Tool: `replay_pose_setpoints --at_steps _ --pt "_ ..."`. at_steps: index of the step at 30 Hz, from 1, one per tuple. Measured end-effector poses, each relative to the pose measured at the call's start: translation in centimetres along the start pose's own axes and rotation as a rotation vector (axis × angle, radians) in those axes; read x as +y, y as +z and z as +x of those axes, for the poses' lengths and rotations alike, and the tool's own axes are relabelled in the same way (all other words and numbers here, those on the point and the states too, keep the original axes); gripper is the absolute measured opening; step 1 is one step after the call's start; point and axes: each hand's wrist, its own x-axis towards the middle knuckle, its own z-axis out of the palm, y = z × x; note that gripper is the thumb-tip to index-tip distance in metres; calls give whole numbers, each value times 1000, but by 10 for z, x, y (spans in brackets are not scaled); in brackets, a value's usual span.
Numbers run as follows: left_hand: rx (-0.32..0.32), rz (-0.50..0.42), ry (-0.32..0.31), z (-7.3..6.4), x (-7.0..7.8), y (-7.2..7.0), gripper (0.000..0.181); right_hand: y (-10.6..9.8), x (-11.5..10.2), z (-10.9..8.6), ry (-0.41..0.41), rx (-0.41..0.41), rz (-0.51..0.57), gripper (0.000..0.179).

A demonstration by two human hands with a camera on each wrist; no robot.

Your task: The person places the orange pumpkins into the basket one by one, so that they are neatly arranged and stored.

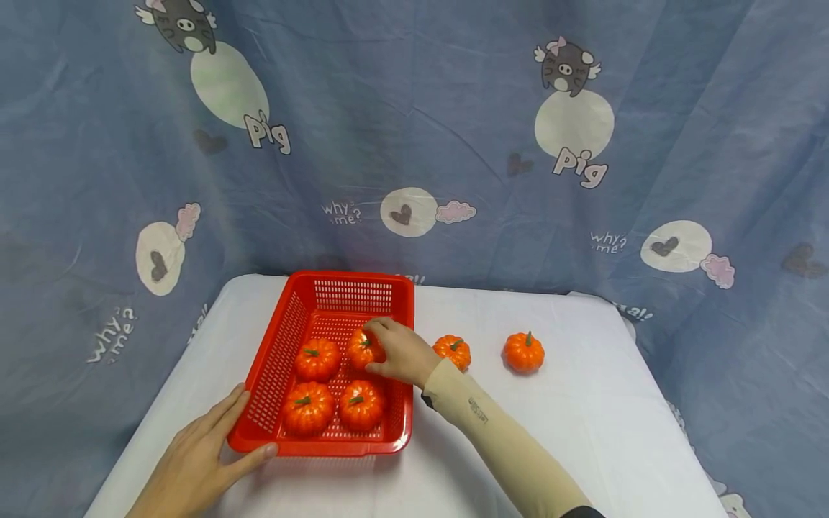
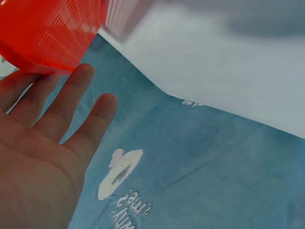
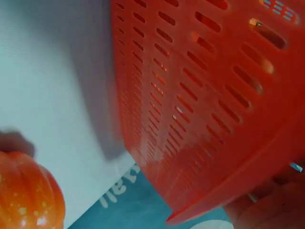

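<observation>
Head view: a pumpkin (image 1: 363, 348) inside the red basket (image 1: 401, 302) is gripped by the right hand (image 1: 401, 354); the basket's near corner is touched by the left hand (image 1: 202, 453), fingers straight.

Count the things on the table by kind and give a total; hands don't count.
Small orange pumpkins: 6. Four lie in the basket, two stand on the white table.
Red plastic basket: 1.
Total: 7 things.
</observation>
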Motion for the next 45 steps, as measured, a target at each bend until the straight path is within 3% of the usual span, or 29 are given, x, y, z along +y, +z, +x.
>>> replay_pose_setpoints --at_steps 8,17,22,39,45 --pt "28 -1 25 -1 -2 1 106 12 -4 5 -22 -63 -182 70" --pt "47 -3 33 -3 -1 0 106 21 -5 8 -4 -118 -237 70" --pt "27 -4 17 -2 -1 0 109 25 -4 8 9 -157 -296 71" --pt "30 -3 28 -1 -2 0 107 23 -6 8 15 -162 -279 70" --pt "24 -2 24 -2 -1 0 108 19 -5 7 -4 -140 -229 67"
